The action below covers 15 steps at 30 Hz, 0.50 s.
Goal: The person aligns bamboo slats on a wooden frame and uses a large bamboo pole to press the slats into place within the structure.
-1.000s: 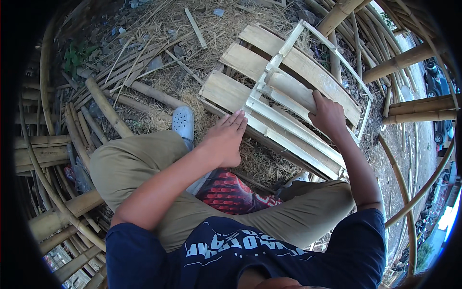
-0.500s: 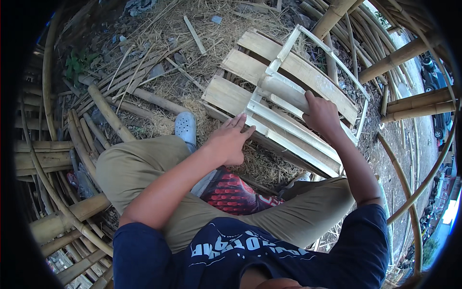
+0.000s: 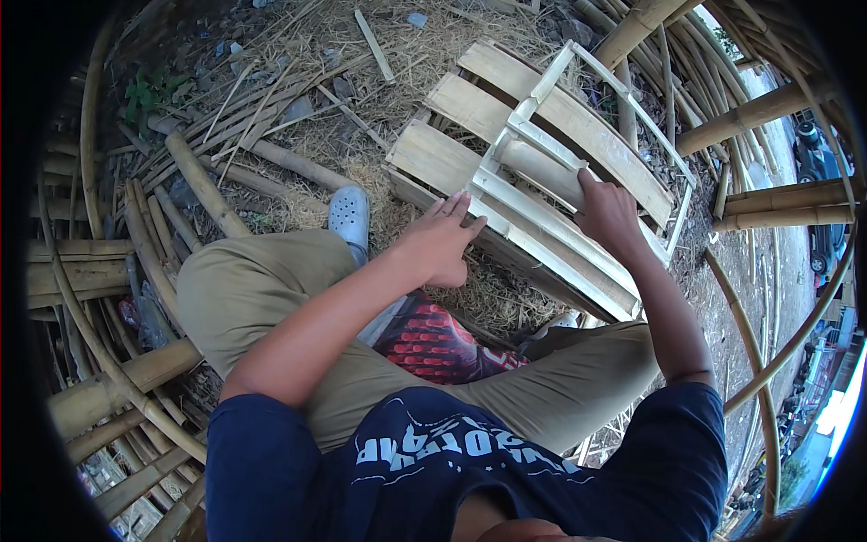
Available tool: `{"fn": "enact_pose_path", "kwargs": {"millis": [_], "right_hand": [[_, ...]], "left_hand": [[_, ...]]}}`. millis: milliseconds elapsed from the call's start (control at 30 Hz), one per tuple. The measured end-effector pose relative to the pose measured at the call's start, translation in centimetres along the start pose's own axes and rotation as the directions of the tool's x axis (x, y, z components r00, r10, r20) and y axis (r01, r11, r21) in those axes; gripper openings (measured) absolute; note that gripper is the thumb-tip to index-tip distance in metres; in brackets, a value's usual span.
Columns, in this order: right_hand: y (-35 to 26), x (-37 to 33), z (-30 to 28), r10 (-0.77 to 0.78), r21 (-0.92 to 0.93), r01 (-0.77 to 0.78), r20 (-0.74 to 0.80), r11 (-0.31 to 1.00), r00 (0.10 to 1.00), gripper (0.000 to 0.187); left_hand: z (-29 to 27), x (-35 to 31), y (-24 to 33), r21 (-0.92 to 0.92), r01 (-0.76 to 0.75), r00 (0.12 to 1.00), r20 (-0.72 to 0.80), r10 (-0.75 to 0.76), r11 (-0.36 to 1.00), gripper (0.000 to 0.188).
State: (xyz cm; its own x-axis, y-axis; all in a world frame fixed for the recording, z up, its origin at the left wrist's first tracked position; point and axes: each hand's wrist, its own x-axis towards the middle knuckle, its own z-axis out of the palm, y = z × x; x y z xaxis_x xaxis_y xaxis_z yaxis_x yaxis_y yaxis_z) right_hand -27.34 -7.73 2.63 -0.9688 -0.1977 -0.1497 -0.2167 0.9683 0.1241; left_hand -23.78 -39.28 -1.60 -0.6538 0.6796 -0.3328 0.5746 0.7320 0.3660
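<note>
A pale frame of split bamboo strips (image 3: 664, 135) lies across a low slatted wooden bench (image 3: 442, 149) in front of my legs. My right hand (image 3: 607, 210) is closed round the near end of a thick, rounded bamboo piece (image 3: 540, 172). That piece lies low over the frame, between its strips; whether it touches them I cannot tell. My left hand (image 3: 438, 239) is at the frame's near left corner, its fingers stretched out and fingertips against the strip there. Its thumb side is partly hidden.
Straw and loose bamboo slivers (image 3: 271, 99) cover the ground beyond. Bamboo poles (image 3: 203, 181) lie to the left, with a bamboo rack beside them. Thick bamboo posts (image 3: 750, 117) stand at the right. A patterned red-and-black cloth (image 3: 429, 348) lies between my legs, near a light clog (image 3: 349, 217).
The whole view has shifted slightly, with the bench and frame now a little higher and further right. Both hands keep about the same places on the frame and the bamboo piece.
</note>
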Motion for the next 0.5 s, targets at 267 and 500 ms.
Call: {"fn": "enact_pose_path", "kwargs": {"millis": [267, 500], "right_hand": [[-1.1, 0.6, -0.8, 0.063, 0.117, -0.061, -0.014, 0.991, 0.998, 0.049], [-1.1, -0.2, -4.7, 0.047, 0.177, -0.010, -0.203, 0.984, 0.978, 0.052]], "left_hand": [[0.4, -0.6, 0.1, -0.021, 0.006, 1.000, -0.025, -0.006, 1.000, 0.085], [0.2, -1.0, 0.2, -0.009, 0.031, 0.999, -0.008, -0.031, 0.999, 0.084]]}}
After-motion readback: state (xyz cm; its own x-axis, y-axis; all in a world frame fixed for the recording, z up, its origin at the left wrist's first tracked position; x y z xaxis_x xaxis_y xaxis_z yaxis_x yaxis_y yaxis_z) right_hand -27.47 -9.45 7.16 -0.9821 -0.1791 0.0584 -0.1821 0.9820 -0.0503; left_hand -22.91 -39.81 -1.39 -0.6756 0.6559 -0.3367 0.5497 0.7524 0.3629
